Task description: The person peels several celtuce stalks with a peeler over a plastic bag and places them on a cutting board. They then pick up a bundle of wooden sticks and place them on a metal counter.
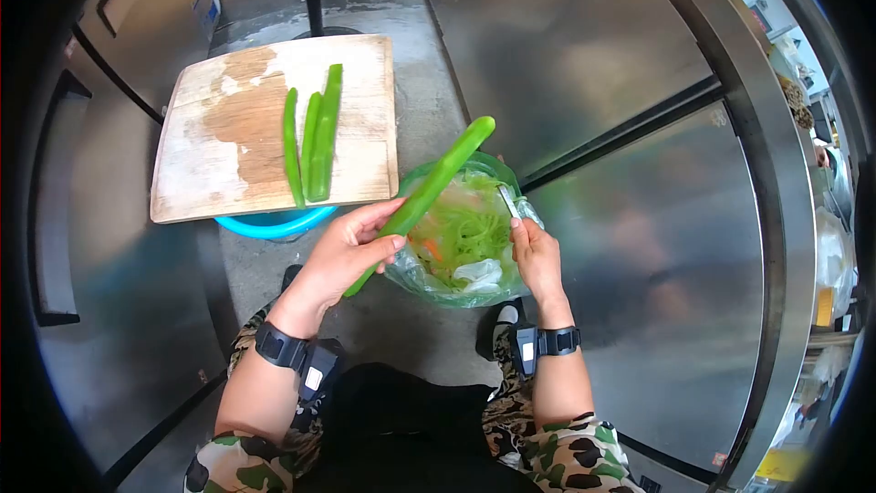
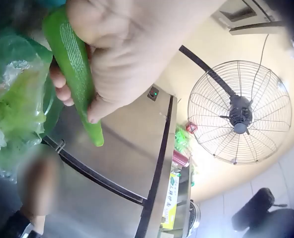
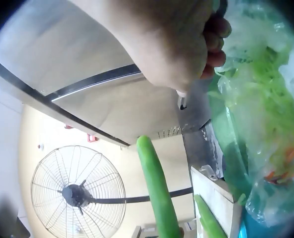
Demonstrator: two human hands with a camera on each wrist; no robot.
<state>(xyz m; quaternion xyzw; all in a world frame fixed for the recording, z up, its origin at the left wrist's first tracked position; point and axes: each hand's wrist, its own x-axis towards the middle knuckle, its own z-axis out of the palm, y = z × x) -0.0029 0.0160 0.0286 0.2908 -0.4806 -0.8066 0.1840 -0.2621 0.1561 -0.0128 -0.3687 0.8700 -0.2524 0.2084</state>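
Note:
In the head view the left hand (image 1: 351, 242) grips a long green vegetable stalk (image 1: 447, 167), which points up and to the right. The right hand (image 1: 537, 256) pinches a small metal peeler (image 1: 508, 202) to the right of the stalk, apart from it. Below both lies a bag-lined container (image 1: 424, 288) with green peelings (image 1: 482, 228) and some orange scraps. The left wrist view shows the left hand (image 2: 122, 54) with its fingers round the stalk (image 2: 72, 59). In the right wrist view the right hand (image 3: 171, 44) is curled beside the bag, and the stalk (image 3: 158, 191) stands below it.
A wooden cutting board (image 1: 196, 137) with several green stalks (image 1: 324, 137) lies over a blue basin (image 1: 265, 225) at the left. Steel cabinet doors (image 1: 657, 246) stand on the right, with crowded shelves beyond. A wire fan (image 2: 240, 111) shows in the left wrist view.

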